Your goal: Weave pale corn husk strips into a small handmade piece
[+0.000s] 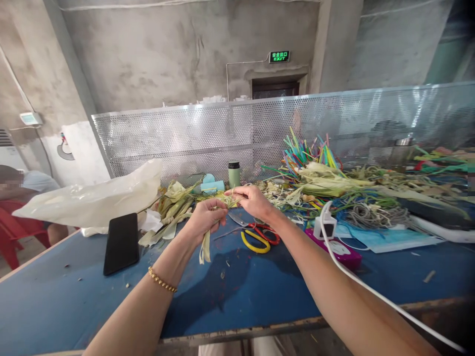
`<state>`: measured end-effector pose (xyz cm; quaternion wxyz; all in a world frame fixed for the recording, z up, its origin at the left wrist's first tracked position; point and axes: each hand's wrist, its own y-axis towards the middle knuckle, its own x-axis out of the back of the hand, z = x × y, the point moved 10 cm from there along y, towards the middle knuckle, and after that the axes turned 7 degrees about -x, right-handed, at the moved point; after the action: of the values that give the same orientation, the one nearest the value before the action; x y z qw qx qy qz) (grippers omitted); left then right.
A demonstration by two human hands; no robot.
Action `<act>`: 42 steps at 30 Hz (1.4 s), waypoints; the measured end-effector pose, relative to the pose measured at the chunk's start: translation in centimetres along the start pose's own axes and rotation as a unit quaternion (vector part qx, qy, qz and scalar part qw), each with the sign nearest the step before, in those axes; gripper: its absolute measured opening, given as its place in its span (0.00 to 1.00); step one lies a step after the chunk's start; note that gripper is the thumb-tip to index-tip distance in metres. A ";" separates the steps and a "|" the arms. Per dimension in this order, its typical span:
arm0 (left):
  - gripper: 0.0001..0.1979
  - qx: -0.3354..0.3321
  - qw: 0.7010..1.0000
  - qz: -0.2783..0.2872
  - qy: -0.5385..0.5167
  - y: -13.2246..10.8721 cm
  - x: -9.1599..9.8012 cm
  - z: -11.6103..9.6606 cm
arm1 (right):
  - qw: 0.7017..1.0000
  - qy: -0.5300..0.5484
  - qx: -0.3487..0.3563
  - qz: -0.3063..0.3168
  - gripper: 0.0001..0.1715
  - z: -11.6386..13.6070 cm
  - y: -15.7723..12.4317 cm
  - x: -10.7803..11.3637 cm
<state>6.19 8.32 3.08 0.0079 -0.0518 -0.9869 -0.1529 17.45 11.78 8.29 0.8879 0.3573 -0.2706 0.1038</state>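
My left hand is closed round a bundle of pale corn husk strips, whose ends hang below the fist. At the bundle's upper end, frayed thin strands show between the two hands. My right hand pinches these strands with thumb and fingertips; the exact grip is partly hidden. Just below the right hand lie scissors with one yellow and one red handle loop, blades pointing to the upper left. A green bottle with a black lid stands right behind the hands.
A black phone and a plastic bag lie at left, beside loose husks. To the right are a purple box, a white charger with cable, a blue mask, husks and coloured stems. A perforated metal screen stands behind.
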 end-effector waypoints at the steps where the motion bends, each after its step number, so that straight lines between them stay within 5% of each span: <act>1: 0.05 0.000 1.000 -0.004 0.004 0.0 0.1 0.0 | 1.000 -0.013 0.001 -0.005 0.19 0.1 0.0 0.2; 7: 0.06 -0.001 1.000 -0.001 0.007 0.0 0.1 0.1 | 1.000 -0.005 0.020 -0.005 0.17 0.9 -0.1 0.3; 13: 0.11 -0.026 0.990 0.134 -0.020 -0.6 -2.3 -0.5 | 0.977 0.133 -0.070 0.149 0.13 -0.4 -0.9 -3.0; 21: 0.15 -0.084 0.996 0.013 -0.041 0.3 0.7 -2.1 | 0.976 0.016 -0.062 0.207 0.11 -1.0 -1.3 -5.0; 27: 0.16 -0.094 0.993 -0.057 -0.046 0.8 2.6 -2.1 | 0.972 0.095 -0.087 0.195 0.13 -0.9 -1.3 -3.2; 32: 0.16 -0.071 0.995 -0.046 -0.052 0.7 1.9 -1.4 | 0.989 0.120 -0.080 0.042 0.14 -0.8 -0.4 -0.3; 38: 0.14 -0.065 0.996 -0.045 -0.040 0.7 1.1 -0.6 | 0.944 0.277 -0.121 0.135 0.11 -0.1 -1.4 -4.3; 42: 0.13 -0.062 0.996 -0.058 -0.029 0.8 1.2 -0.1 | 0.959 0.233 -0.143 0.070 0.11 -0.9 -1.2 -3.8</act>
<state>5.03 9.19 3.45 -0.0325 0.0006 -0.9767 -0.2123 15.14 11.56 4.98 0.9587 0.1722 -0.0923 0.2067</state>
